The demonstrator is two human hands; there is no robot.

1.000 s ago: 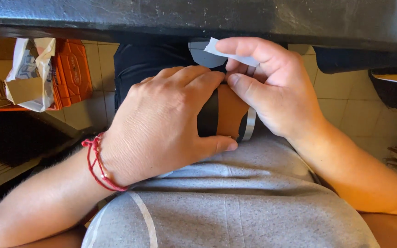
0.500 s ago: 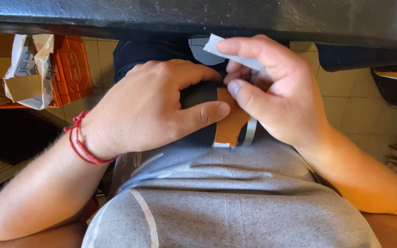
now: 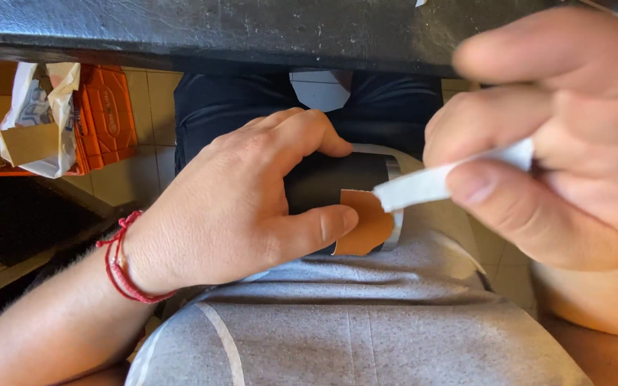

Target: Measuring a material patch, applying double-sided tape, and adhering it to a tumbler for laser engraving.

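Looking down from head height, a dark cylinder [image 3: 337, 189] with a metal rim is seen lying sideways on a lap in grey fabric [image 3: 366, 336], just below a black table edge [image 3: 252, 32]. It is clasped by the left hand [image 3: 244, 211], fingers curled over the top and the thumb pressed against an orange patch [image 3: 366, 225] stuck on its side. A red cord bracelet [image 3: 119, 268] is worn on that wrist. The right hand [image 3: 574, 136] is raised close to the camera (blurred by nearness), thumb and fingers pinched together on a white strip [image 3: 438, 179], whose far end appears to touch the patch. An orange crate [image 3: 105, 118] and a crumpled paper bag [image 3: 37, 118] are seen on the tiled floor to the left.

Judged from this, the strip could tear or slip from the pinch if pulled sharply. The patch could be lifted or creased should the thumb's pressure be eased. The cylinder, resting only on soft fabric, could be rolled off the lap.
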